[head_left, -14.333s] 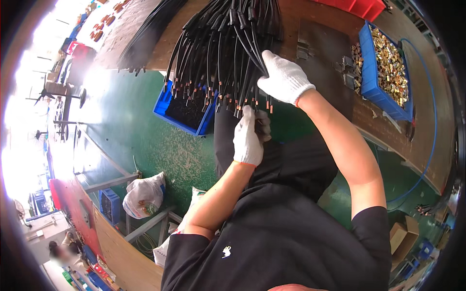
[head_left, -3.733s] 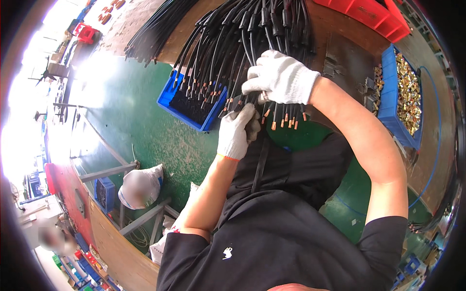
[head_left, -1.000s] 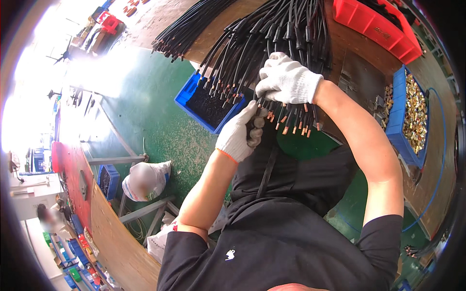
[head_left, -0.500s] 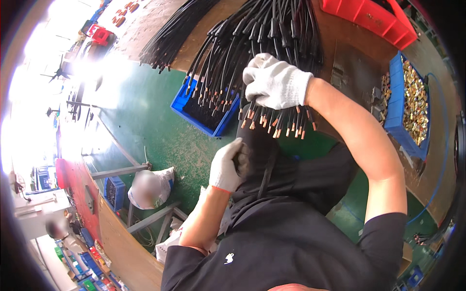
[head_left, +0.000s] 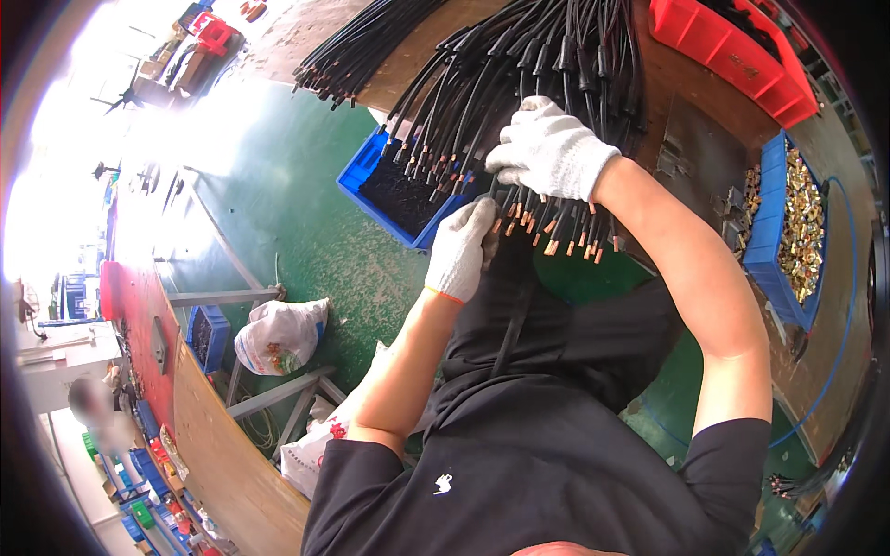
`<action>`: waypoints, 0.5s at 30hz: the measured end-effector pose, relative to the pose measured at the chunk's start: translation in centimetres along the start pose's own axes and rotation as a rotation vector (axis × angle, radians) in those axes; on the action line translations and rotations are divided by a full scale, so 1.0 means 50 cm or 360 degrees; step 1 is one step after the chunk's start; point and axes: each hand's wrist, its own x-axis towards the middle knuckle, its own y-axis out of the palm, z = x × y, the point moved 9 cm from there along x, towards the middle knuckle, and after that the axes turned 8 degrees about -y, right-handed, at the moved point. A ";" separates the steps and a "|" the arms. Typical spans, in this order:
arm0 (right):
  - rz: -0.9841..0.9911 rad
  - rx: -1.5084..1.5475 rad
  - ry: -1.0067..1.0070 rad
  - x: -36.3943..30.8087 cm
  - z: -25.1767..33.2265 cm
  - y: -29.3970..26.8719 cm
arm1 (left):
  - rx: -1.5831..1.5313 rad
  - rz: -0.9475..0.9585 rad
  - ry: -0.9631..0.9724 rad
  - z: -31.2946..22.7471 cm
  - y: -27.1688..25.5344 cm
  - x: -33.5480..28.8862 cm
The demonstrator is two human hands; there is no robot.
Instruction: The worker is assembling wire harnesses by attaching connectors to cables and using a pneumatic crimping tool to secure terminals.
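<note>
A thick bunch of black cables (head_left: 519, 60) with bare copper ends hangs over the front edge of the workbench. My right hand (head_left: 553, 153), in a white knitted glove, is closed on a black cable among them, its fingers curled over from the right. Just below and left of it, my gloved left hand (head_left: 462, 248) has its thumb and fingers pinched together by a cable's end. What lies between these fingertips is hidden. A blue bin (head_left: 382, 217) of small black parts stands beneath the cables, left of my hands.
Another cable bundle (head_left: 362, 51) lies on the wooden workbench (head_left: 408, 69) at the far left. To the right are a red bin (head_left: 732, 60) and a blue bin of brass-coloured parts (head_left: 799, 222). A white sack (head_left: 278, 338) and a metal frame (head_left: 222, 296) stand at left.
My left hand has risen from near my lap to the cable ends beside my right hand. The right hand stays on the cables, and the whole view has shifted slightly.
</note>
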 end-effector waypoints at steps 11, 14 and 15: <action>-0.0216 0.0071 -0.0067 0.000 0.014 -0.031 | 0.0225 -0.0541 0.0319 0.034 -0.334 0.098; -0.0292 0.0054 -0.0030 -0.009 0.006 -0.042 | -0.0697 -0.0626 -0.0023 0.049 -0.373 0.150; -0.0234 0.0069 0.0025 -0.012 0.000 -0.033 | -0.0364 -0.0969 -0.0043 0.032 -0.399 0.131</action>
